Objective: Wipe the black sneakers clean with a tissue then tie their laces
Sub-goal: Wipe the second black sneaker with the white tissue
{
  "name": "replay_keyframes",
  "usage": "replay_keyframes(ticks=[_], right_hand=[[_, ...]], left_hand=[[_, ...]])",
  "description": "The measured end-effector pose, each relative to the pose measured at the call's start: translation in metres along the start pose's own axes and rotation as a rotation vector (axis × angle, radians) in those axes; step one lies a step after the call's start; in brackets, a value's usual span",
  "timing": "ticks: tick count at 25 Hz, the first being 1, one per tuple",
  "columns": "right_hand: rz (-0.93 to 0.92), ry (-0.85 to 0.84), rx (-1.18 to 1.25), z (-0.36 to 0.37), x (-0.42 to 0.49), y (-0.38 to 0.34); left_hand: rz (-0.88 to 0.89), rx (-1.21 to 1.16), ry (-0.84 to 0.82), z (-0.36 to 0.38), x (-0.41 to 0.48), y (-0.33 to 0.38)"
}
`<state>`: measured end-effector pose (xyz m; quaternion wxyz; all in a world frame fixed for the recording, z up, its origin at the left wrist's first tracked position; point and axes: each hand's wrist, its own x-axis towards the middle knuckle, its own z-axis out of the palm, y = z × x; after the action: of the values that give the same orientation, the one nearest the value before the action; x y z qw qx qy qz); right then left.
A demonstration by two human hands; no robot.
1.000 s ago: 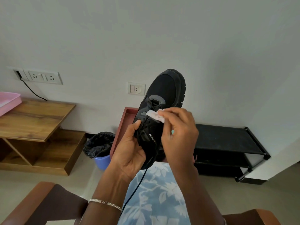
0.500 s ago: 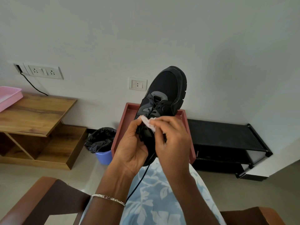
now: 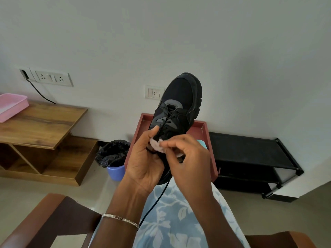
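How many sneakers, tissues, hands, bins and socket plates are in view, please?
Sneaker: 1
Tissue: 1
Hands: 2, left hand and right hand
Bin: 1
Socket plates: 2
Total: 7

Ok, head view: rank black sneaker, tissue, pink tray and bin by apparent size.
black sneaker, though nearest the camera
bin
pink tray, cropped at the edge, so unsure against bin
tissue

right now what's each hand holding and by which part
Left hand grips the black sneaker at its heel end; right hand pinches the tissue by one end.
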<state>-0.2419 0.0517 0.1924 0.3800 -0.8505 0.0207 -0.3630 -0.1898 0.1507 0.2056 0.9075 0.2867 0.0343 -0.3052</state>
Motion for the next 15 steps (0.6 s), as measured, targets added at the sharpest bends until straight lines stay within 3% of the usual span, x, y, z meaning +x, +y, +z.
replay_keyframes(ticks=[5,11,15], right_hand=[[-0.009,0.128,-0.047,-0.003,0.026,0.014],[-0.042,0.026,-0.083,0.006,-0.006,0.013],[-0.055,0.002,-0.075,-0.001,0.002,0.013]], left_hand=[[-0.051,0.040,-0.055,0.003,-0.005,-0.004],[-0.076,0.015,0.054,-0.002,0.005,-0.003],[-0.060,-0.036,0.017,-0.001,0.005,0.000]])
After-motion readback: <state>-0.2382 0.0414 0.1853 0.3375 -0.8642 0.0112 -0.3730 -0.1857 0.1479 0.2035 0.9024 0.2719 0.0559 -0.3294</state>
